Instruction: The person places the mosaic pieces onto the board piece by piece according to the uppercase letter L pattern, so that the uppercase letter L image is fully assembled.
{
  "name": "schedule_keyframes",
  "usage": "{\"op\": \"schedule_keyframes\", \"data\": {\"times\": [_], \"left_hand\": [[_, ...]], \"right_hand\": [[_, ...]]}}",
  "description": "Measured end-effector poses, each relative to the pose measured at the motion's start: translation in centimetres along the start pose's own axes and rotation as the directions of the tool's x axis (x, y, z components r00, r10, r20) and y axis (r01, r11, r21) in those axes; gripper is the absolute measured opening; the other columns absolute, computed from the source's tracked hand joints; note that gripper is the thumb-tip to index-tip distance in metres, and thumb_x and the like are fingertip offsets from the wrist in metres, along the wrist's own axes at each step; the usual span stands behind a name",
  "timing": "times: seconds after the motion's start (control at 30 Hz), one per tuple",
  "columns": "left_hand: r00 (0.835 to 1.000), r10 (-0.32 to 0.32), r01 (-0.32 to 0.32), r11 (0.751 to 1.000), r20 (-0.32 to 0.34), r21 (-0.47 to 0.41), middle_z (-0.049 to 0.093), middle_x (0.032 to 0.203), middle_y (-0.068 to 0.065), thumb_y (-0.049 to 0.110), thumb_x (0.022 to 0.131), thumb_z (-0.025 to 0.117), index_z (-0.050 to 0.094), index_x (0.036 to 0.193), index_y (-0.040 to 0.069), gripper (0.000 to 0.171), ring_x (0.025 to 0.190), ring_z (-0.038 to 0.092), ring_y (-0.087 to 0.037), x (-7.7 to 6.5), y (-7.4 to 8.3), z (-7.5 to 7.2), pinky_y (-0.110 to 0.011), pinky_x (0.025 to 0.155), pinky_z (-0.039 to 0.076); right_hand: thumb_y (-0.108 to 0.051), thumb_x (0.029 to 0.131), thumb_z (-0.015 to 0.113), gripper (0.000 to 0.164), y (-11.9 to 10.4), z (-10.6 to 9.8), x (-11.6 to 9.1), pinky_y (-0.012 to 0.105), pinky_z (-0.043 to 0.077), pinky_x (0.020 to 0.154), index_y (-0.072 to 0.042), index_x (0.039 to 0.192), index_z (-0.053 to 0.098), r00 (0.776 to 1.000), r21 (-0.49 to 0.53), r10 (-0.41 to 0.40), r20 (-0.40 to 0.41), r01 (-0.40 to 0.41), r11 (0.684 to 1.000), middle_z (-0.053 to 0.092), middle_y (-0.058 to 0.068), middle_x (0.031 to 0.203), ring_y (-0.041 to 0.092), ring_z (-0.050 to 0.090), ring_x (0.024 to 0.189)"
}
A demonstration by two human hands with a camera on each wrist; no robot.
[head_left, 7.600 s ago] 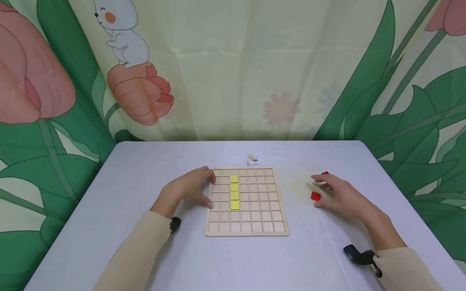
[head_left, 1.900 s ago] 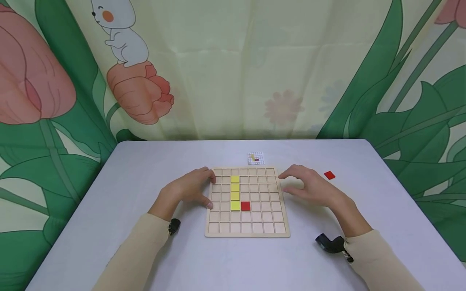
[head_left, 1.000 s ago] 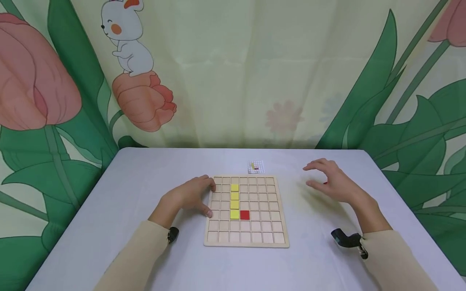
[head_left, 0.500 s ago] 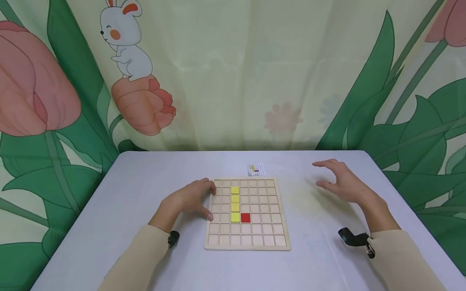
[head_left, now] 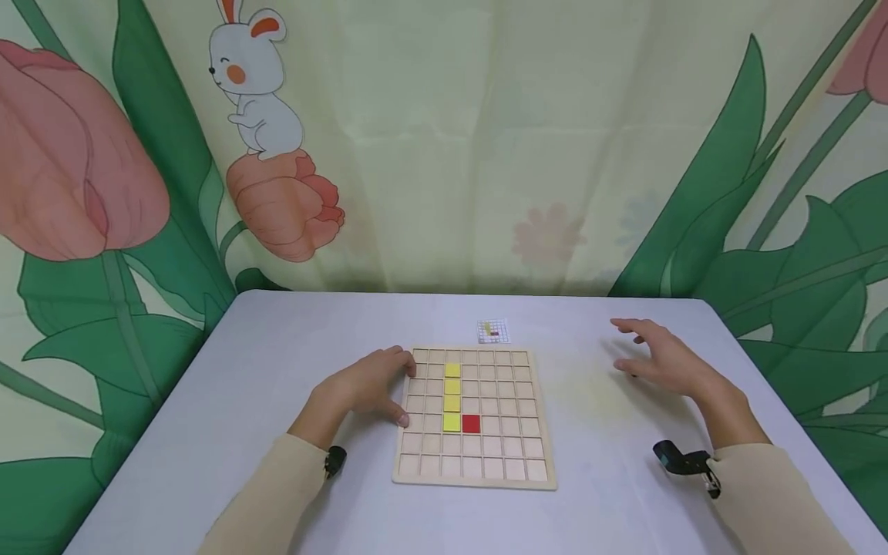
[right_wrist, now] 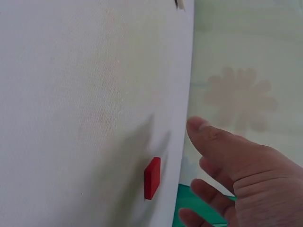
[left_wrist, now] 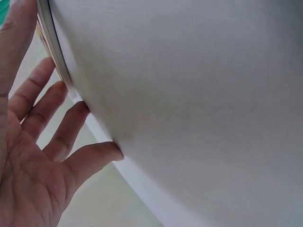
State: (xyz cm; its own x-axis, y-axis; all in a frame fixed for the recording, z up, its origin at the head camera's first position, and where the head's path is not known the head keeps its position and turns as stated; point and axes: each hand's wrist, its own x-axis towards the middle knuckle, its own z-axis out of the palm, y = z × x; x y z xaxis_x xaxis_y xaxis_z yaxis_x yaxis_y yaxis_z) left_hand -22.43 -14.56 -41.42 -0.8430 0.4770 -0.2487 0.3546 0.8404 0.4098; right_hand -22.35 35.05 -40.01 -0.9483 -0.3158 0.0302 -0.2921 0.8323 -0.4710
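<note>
My left hand [head_left: 368,385] rests against the left edge of a wooden grid board [head_left: 474,482], its thumb and fingertips spread along the rim. In the left wrist view the fingers [left_wrist: 52,101] lie loosely bent by the board's side. A column of several yellow tiles [head_left: 452,387] sits in the grid, with one red tile [head_left: 471,424] right of the lowest. My right hand [head_left: 666,358] hovers over the table at the right, thumb and fingers apart, holding nothing. Another red tile [right_wrist: 151,178] lies below it on the cloth, hidden by the hand in the head view.
A small printed card [head_left: 493,331] with a grid pattern lies just behind the board. The white-covered table [head_left: 333,324] ends at a curtain [head_left: 430,193] printed with flowers and a rabbit. Each wrist wears a black camera [head_left: 683,459].
One red tile went from the cloth to the board beside the lowest yellow one. The right hand then moved right, away from the board, over the other red tile. The left hand stayed put.
</note>
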Motion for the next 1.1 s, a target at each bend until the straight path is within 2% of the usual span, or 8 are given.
{"op": "schedule_keyframes", "data": {"times": [0.1, 0.23, 0.37, 0.5, 0.7, 0.93, 1.1], "left_hand": [[1.000, 0.023, -0.023, 1.000, -0.009, -0.006, 0.056, 0.121, 0.009, 0.036, 0.060, 0.100, 0.060, 0.116, 0.023, 0.070, 0.114, 0.053, -0.016, 0.7, 0.7, -0.1, -0.039, 0.104, 0.047], [1.000, 0.006, -0.006, 1.000, -0.007, -0.014, 0.056, 0.121, 0.007, 0.034, 0.060, 0.101, 0.060, 0.115, 0.022, 0.070, 0.114, 0.053, -0.018, -0.3, 0.1, -0.8, -0.040, 0.103, 0.047], [1.000, 0.009, -0.009, 1.000, -0.003, -0.011, 0.056, 0.121, 0.008, 0.036, 0.061, 0.100, 0.059, 0.116, 0.023, 0.070, 0.114, 0.052, -0.017, -0.5, -0.1, -0.9, -0.040, 0.103, 0.047], [1.000, 0.008, -0.008, 1.000, -0.022, -0.029, 0.056, 0.120, 0.009, 0.033, 0.060, 0.101, 0.059, 0.115, 0.023, 0.070, 0.114, 0.052, -0.016, -0.2, 0.0, -0.5, -0.040, 0.105, 0.046], [1.000, 0.021, -0.021, 0.999, -0.001, -0.050, 0.057, 0.123, 0.009, 0.035, 0.060, 0.100, 0.060, 0.116, 0.024, 0.070, 0.116, 0.052, -0.016, 0.3, 0.6, 0.5, -0.039, 0.105, 0.046], [1.000, -0.001, 0.001, 1.000, -0.008, -0.017, 0.056, 0.121, 0.009, 0.034, 0.061, 0.100, 0.059, 0.118, 0.023, 0.070, 0.115, 0.052, -0.016, 0.1, 0.5, 0.0, -0.038, 0.105, 0.046], [1.000, -0.006, 0.006, 1.000, 0.002, -0.022, 0.057, 0.123, 0.008, 0.035, 0.062, 0.100, 0.060, 0.118, 0.023, 0.070, 0.116, 0.052, -0.017, 0.1, 0.7, -0.2, -0.039, 0.106, 0.046]], "right_hand": [[-0.022, 0.093, 0.077, 0.074, 0.6, -0.8, -0.7, 0.066, 0.044, 0.098, -0.002, 0.153, 0.039, 1.000, -0.015, 0.028, -0.007, -0.028, 1.000, 0.046, 0.026, 0.148, 0.046, 0.049, 0.125], [-0.024, 0.093, 0.077, 0.075, 0.4, 0.0, 0.0, 0.067, 0.043, 0.100, -0.005, 0.155, 0.038, 0.999, -0.013, 0.052, 0.005, -0.052, 0.999, 0.048, 0.024, 0.146, 0.045, 0.047, 0.127], [-0.025, 0.092, 0.079, 0.076, 0.4, 0.0, 0.0, 0.067, 0.043, 0.099, -0.005, 0.154, 0.040, 0.997, -0.025, 0.075, 0.010, -0.075, 0.997, 0.054, 0.024, 0.140, 0.044, 0.048, 0.125], [-0.026, 0.090, 0.080, 0.077, 0.7, -0.2, -0.4, 0.067, 0.043, 0.100, -0.005, 0.153, 0.041, 0.996, -0.024, 0.085, 0.021, -0.084, 0.996, 0.056, 0.023, 0.138, 0.044, 0.050, 0.125], [-0.025, 0.089, 0.081, 0.076, 1.4, 0.0, -1.8, 0.072, 0.039, 0.102, -0.004, 0.152, 0.043, 0.992, -0.031, 0.118, 0.046, -0.116, 0.993, 0.062, 0.022, 0.131, 0.047, 0.049, 0.127], [-0.019, 0.090, 0.078, 0.068, 1.9, 0.5, -1.9, 0.068, 0.042, 0.103, -0.004, 0.149, 0.047, 0.996, -0.023, 0.089, 0.028, -0.088, 0.996, 0.064, 0.021, 0.128, 0.046, 0.053, 0.124], [-0.016, 0.091, 0.077, 0.065, 2.0, 0.5, -2.0, 0.066, 0.043, 0.103, -0.003, 0.147, 0.048, 0.995, -0.027, 0.099, 0.033, -0.098, 0.995, 0.064, 0.022, 0.128, 0.046, 0.053, 0.123]]}}
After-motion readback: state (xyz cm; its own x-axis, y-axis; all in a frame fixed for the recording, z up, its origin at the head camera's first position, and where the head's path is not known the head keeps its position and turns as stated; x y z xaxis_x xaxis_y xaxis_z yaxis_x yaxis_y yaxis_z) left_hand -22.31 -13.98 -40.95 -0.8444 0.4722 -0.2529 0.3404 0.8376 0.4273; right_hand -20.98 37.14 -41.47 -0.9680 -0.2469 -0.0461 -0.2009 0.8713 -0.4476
